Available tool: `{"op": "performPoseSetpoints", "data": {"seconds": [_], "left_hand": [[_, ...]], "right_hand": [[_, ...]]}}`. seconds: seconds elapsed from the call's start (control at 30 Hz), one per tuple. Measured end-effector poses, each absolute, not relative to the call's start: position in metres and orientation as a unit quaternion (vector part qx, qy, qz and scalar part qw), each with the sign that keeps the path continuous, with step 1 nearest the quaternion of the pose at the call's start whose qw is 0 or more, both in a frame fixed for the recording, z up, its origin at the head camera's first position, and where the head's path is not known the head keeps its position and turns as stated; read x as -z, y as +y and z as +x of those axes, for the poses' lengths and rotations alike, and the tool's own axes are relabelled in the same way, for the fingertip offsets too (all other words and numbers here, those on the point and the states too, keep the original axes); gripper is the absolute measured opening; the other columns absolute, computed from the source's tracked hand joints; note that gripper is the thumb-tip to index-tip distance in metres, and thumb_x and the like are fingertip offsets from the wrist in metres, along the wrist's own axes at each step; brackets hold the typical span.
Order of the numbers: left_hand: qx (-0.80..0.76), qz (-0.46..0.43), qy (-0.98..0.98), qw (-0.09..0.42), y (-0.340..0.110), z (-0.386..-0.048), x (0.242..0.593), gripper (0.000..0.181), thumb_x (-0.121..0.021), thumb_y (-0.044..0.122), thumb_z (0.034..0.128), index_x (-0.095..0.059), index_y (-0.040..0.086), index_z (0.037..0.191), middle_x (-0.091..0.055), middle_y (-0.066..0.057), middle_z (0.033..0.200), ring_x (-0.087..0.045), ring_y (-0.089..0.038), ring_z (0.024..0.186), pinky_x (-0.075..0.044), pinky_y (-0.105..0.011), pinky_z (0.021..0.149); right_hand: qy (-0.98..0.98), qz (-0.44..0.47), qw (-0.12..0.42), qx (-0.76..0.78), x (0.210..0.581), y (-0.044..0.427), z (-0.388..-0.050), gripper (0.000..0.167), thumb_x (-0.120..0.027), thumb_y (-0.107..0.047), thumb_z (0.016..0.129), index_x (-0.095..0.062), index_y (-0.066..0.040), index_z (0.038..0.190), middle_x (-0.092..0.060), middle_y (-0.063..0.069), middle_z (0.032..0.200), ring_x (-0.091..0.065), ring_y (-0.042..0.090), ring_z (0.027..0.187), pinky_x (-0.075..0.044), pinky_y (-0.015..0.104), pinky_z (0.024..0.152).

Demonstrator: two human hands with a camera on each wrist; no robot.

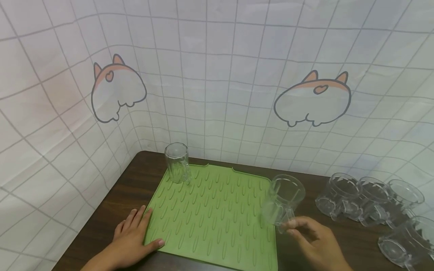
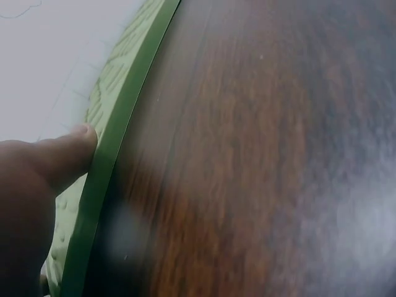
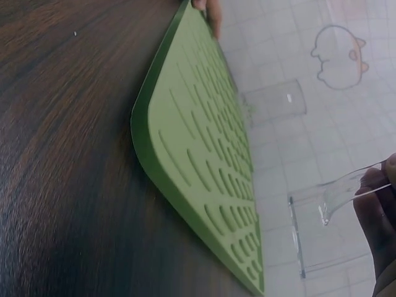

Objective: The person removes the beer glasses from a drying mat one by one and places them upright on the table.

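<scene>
A clear mug (image 1: 284,197) is in my right hand (image 1: 317,241), whose thumb and fingers pinch its handle. The mug is over the right edge of a green ridged mat (image 1: 210,222); the right wrist view shows a gap between the mug (image 3: 298,238) and the mat. My left hand (image 1: 130,239) lies at the mat's left edge, fingers extended, with its thumb (image 2: 71,151) on the mat's near-left corner. Another clear mug (image 1: 177,162) stands upright at the mat's far-left corner.
Several more clear mugs (image 1: 344,188) stand on the dark wooden table (image 1: 112,203) to the right of the mat. One mug (image 1: 405,241) is nearer, by the right frame edge. A white gridded curtain (image 1: 217,94) with cartoon prints stands behind the table and along its left.
</scene>
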State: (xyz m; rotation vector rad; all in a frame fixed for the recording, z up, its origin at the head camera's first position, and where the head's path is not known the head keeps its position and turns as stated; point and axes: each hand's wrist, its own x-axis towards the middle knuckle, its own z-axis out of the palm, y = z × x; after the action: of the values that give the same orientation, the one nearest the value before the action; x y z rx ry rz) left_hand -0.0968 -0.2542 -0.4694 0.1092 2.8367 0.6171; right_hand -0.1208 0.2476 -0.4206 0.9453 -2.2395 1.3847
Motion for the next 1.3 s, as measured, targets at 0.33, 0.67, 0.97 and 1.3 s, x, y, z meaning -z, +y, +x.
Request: {"op": "performPoseSetpoints", "data": {"seconds": [0.33,0.67,0.97,1.3], "left_hand": [[-0.187,0.054,0.974,0.116,-0.260,-0.094,0.465,0.122,-0.053,0.085,0.0833,-0.018,-0.002,0.162,-0.015,-0.028,0.166,-0.012,-0.053,0.149,-0.016,-0.078,0.107],[-0.199,0.054,0.972,0.117,-0.260,-0.093,0.465,0.126,-0.058,0.082,0.0829,-0.016,-0.008,0.160,-0.014,-0.029,0.166,-0.009,-0.053,0.150,-0.013,-0.076,0.109],[-0.212,0.050,0.969,0.120,-0.261,-0.092,0.467,0.124,-0.060,0.080,0.0838,-0.016,-0.008,0.160,-0.012,-0.028,0.166,-0.007,-0.051,0.151,-0.011,-0.073,0.111],[-0.214,0.053,0.968,0.118,-0.260,-0.092,0.466,0.125,-0.060,0.080,0.0831,-0.016,-0.008,0.160,-0.012,-0.028,0.166,-0.008,-0.052,0.151,-0.011,-0.074,0.110]], "right_hand": [[-0.794,0.324,0.179,-0.482,0.426,0.262,-0.119,0.047,-0.069,0.032,0.072,-0.066,-0.003,0.104,-0.074,0.006,0.101,-0.071,0.006,0.097,-0.056,0.020,0.082],[-0.813,0.290,0.193,-0.466,0.427,0.277,-0.114,0.046,-0.071,0.030,0.072,-0.067,-0.003,0.103,-0.075,0.001,0.102,-0.070,0.003,0.093,-0.055,0.016,0.079],[-0.839,0.274,0.194,-0.429,0.422,0.293,-0.108,0.049,-0.072,0.030,0.071,-0.066,-0.006,0.103,-0.075,-0.004,0.102,-0.070,0.000,0.093,-0.055,0.015,0.079],[-0.854,0.224,0.200,-0.425,0.425,0.307,-0.098,0.047,-0.074,0.028,0.073,-0.068,-0.007,0.103,-0.076,-0.004,0.099,-0.070,-0.002,0.090,-0.054,0.013,0.073]]}}
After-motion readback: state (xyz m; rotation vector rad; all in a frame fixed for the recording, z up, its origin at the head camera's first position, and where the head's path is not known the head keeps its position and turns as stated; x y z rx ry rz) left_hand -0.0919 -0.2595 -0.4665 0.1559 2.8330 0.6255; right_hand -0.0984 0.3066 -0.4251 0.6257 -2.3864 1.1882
